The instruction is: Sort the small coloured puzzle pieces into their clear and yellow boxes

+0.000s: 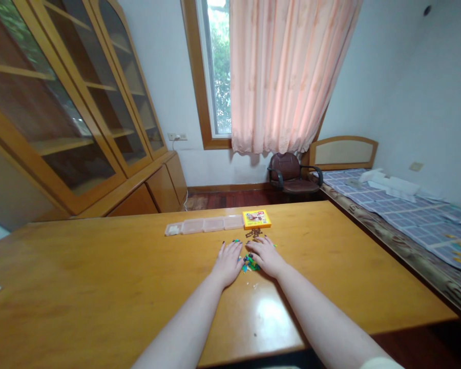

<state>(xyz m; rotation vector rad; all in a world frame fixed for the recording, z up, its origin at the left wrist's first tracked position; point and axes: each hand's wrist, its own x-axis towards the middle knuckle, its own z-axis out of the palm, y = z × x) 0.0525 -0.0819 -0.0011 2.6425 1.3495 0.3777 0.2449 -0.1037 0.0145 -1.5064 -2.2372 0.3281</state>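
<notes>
Both hands rest palm down on the wooden table, one on each side of a small pile of green, blue and yellow pieces (250, 264). My left hand (228, 262) lies flat at the pile's left edge, fingers pointing away from me. On the right side, my right hand (268, 258) is spread, its fingertips near a cluster of small brown pieces (254, 233). A yellow box (257, 219) lies just beyond the brown pieces. To its left stretches a row of clear, shallow plastic trays (203, 225), with something white in the leftmost compartment.
The wooden table (100, 287) spans the foreground. A glass-door cabinet (80, 92) stands at the left. Beyond the table are a brown armchair (294, 177) and a curtained window. A bed (403, 205) with a checked cover runs along the right.
</notes>
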